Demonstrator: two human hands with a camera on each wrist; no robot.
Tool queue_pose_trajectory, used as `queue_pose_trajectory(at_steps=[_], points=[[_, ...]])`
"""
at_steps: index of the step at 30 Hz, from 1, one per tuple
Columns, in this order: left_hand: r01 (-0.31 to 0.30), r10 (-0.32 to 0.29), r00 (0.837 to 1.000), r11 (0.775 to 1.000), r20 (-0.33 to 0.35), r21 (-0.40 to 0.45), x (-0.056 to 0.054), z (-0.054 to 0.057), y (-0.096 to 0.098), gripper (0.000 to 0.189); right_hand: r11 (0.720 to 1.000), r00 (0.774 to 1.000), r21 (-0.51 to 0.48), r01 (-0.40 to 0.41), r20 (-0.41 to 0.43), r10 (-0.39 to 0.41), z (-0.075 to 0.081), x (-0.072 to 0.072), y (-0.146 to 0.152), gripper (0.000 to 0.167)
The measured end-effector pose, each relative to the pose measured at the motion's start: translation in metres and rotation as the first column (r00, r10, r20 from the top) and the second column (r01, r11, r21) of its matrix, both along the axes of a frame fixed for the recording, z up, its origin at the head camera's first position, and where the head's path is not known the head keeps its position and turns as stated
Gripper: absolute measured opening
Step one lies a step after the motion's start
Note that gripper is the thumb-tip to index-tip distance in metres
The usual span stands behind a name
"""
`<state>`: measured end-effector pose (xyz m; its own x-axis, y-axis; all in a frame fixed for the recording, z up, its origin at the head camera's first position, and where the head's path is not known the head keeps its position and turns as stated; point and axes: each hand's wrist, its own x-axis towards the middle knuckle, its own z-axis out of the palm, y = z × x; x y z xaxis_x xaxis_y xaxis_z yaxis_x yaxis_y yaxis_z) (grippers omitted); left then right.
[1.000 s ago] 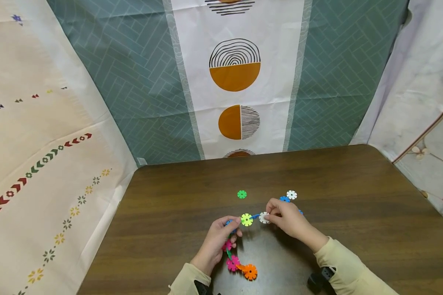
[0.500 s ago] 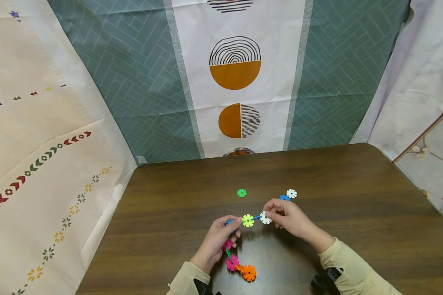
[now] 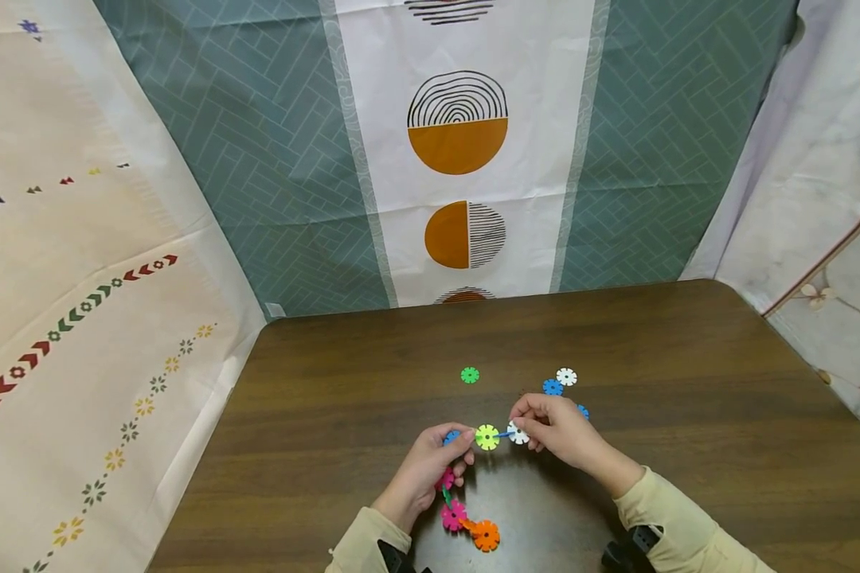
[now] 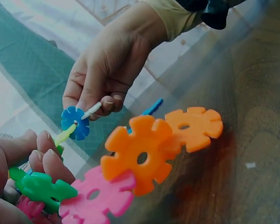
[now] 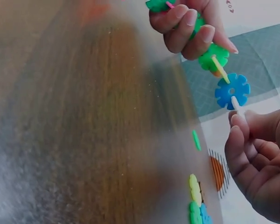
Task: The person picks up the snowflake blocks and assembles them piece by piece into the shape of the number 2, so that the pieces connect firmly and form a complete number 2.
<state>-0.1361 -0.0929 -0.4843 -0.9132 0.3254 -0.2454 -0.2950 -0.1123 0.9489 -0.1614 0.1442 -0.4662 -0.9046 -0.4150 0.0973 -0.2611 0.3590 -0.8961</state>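
A chain of interlocking snowflake discs runs between my hands. My left hand (image 3: 426, 469) holds the chain, its fingers curled around green discs (image 5: 213, 57). My right hand (image 3: 566, 434) pinches the white disc (image 3: 518, 432) at one end between thumb and fingers. The white disc is slotted into a blue disc (image 5: 232, 91), which joins a yellow-green disc (image 3: 487, 437). Below the left hand hang pink discs (image 3: 455, 516), with orange discs (image 4: 142, 156) at the other end. Fingers hide part of the chain's middle.
Loose discs lie on the brown table (image 3: 315, 414) beyond the hands: a green one (image 3: 469, 375), a blue one (image 3: 553, 387) and a white one (image 3: 566, 376). Another blue disc (image 3: 583, 411) peeks out behind the right hand. Patterned cloth (image 3: 279, 159) hangs past the table's far edge.
Both hands and the chain have shifted slightly toward me, and the left hand a little to the right. More of the loose blue disc beyond the right hand shows.
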Motion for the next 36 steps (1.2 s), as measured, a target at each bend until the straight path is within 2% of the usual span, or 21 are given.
queue_pose_trajectory(at_steps=[4,6,8,10,13,17,20,22,25,27,31,34,36], points=[[-0.021,0.021,1.000,1.000,0.008,0.006,0.000,0.001,-0.001,0.030,0.999,0.999,0.024,0.037,-0.036,-0.036,0.000,-0.003,-0.001,0.009],[-0.036,0.036,0.999,0.999,0.013,0.013,-0.001,0.001,-0.002,0.030,0.994,0.993,0.074,0.081,-0.093,-0.074,0.001,-0.005,0.000,0.012],[-0.053,0.052,0.999,0.998,0.014,0.020,-0.001,0.002,-0.003,0.030,0.978,0.976,0.156,0.137,-0.190,-0.106,0.001,-0.008,0.002,0.013],[-0.069,0.069,0.997,0.997,0.018,0.027,-0.001,0.002,-0.005,0.028,0.949,0.952,0.249,0.192,-0.281,-0.119,0.001,-0.009,0.004,0.010],[-0.084,0.083,0.996,0.996,0.019,0.029,-0.001,0.003,-0.008,0.027,0.882,0.920,0.399,0.250,-0.383,-0.087,-0.001,-0.011,0.008,0.012],[-0.089,0.088,0.996,0.995,0.026,0.033,-0.001,0.004,-0.010,0.027,0.795,0.908,0.542,0.271,-0.419,-0.024,-0.005,-0.009,0.012,0.023],[-0.089,0.088,0.996,0.995,0.032,0.040,-0.001,0.005,-0.010,0.027,0.768,0.902,0.575,0.282,-0.432,-0.008,-0.008,-0.009,0.013,0.027],[-0.088,0.087,0.996,0.995,0.032,0.043,-0.001,0.004,-0.010,0.027,0.772,0.899,0.567,0.288,-0.438,-0.013,-0.009,-0.009,0.013,0.030],[-0.083,0.082,0.996,0.995,0.027,0.046,-0.001,0.004,-0.010,0.026,0.800,0.910,0.530,0.282,-0.411,-0.048,-0.010,-0.010,0.014,0.035],[-0.081,0.079,0.996,0.995,0.027,0.050,0.000,0.003,-0.009,0.026,0.828,0.920,0.488,0.275,-0.384,-0.080,-0.009,-0.011,0.014,0.033],[-0.075,0.073,0.997,0.996,0.026,0.056,0.000,0.003,-0.010,0.026,0.901,0.946,0.362,0.240,-0.296,-0.133,-0.007,-0.010,0.015,0.016],[-0.075,0.074,0.997,0.996,0.025,0.056,-0.001,0.003,-0.010,0.025,0.951,0.963,0.237,0.198,-0.230,-0.143,-0.006,-0.010,0.016,0.007],[-0.076,0.075,0.997,0.996,0.026,0.056,-0.001,0.003,-0.010,0.025,0.975,0.975,0.158,0.159,-0.181,-0.130,-0.005,-0.009,0.017,0.004]])
